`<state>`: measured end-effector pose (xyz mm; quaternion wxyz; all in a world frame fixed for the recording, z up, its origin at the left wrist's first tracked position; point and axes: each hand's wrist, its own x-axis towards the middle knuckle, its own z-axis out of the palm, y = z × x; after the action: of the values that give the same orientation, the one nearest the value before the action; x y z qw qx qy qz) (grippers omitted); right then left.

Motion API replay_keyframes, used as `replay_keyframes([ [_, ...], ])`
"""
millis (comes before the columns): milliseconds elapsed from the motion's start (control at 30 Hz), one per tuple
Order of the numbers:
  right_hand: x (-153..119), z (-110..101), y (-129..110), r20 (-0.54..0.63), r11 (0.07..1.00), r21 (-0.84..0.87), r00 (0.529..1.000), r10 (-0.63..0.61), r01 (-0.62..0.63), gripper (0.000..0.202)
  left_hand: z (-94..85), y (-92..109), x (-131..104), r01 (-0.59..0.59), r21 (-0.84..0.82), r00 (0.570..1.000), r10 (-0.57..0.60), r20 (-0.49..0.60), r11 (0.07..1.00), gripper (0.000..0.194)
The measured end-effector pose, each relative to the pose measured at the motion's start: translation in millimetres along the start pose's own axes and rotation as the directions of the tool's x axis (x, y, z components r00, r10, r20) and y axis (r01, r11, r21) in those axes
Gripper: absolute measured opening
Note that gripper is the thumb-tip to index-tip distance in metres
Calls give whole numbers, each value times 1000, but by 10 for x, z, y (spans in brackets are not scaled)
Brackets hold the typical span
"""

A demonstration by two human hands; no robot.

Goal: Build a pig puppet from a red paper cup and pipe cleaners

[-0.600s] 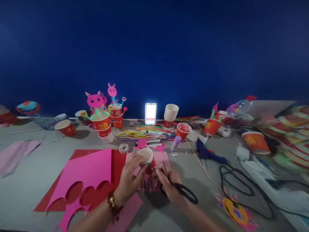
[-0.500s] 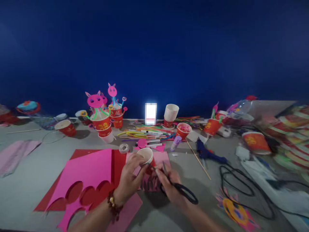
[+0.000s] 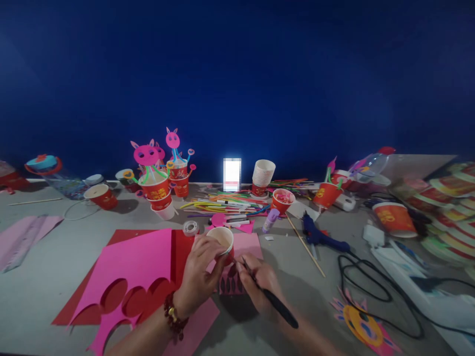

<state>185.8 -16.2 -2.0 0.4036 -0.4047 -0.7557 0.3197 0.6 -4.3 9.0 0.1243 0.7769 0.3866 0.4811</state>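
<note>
A red paper cup with a white rim [image 3: 226, 240] is tilted in the grasp of my left hand [image 3: 201, 269], whose fingers wrap its near side. My right hand [image 3: 260, 282] is closed on black-handled scissors [image 3: 279, 306], their handles pointing down to the right. Its fingertips are at the cup's right side, with the blade tips close to the wall; whether they touch it is hidden. Beneath the hands lies a light pink sheet [image 3: 253, 243] with several petal-shaped holes.
Magenta card [image 3: 137, 257] with round cut-outs lies over red card at left. Behind are a tape roll [image 3: 190, 228], glue stick [image 3: 270, 220], markers and pipe cleaners. Decorated cups [image 3: 156, 190] stand back left; a blue glue gun [image 3: 322, 235], its cord and a stick [image 3: 305, 245] lie right.
The cup has shifted slightly left and down. In my right hand the scissors have turned, so their handles now appear edge-on and lower.
</note>
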Motion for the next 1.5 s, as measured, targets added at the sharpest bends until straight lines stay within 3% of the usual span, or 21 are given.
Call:
replay_keyframes([
  [133, -1, 3, 13, -7, 999, -24, 999, -37, 36, 19, -6, 23, 13, 6, 39, 1000, -6, 8, 999, 14],
  [300, -37, 122, 22, -79, 953, 252, 978, 194, -169, 31, 8, 46, 0, -22, 121, 1000, 23, -11, 992, 16],
  [400, -19, 199, -13, -3, 778, 547, 930, 368, -307, 38, 7, 59, -12, -34, 170, 999, 38, -15, 985, 18],
  [500, 20, 236, -63, 59, 594, 735, 903, 426, -328, 39, 1, 62, -17, -66, 221, 997, 73, -23, 973, 18],
  [633, 50, 237, -103, 105, 464, 814, 874, 474, -349, 37, -3, 61, -17, -100, 272, 994, 108, -13, 957, 17],
  [733, 54, 231, -100, 126, 418, 830, 854, 506, -370, 39, -3, 68, -4, -111, 283, 993, 116, -2, 953, 18],
  [833, 53, 226, -78, 107, 469, 814, 883, 458, -342, 39, -8, 82, 31, -92, 252, 995, 99, -16, 963, 17],
  [1000, 40, 192, -70, 35, 633, 728, 936, 350, -264, 41, -11, 72, 69, -65, 166, 997, 70, -24, 984, 16],
  [1200, 0, 128, -49, -118, 899, 388, 956, 268, -204, 37, 29, 2, 0, 43, 63, 997, -39, -69, 997, 11],
  [1500, -1, 136, -39, -137, 935, 273, 953, 272, -227, 34, 143, 10, -76, 92, -89, 990, -101, -100, 992, 11],
])
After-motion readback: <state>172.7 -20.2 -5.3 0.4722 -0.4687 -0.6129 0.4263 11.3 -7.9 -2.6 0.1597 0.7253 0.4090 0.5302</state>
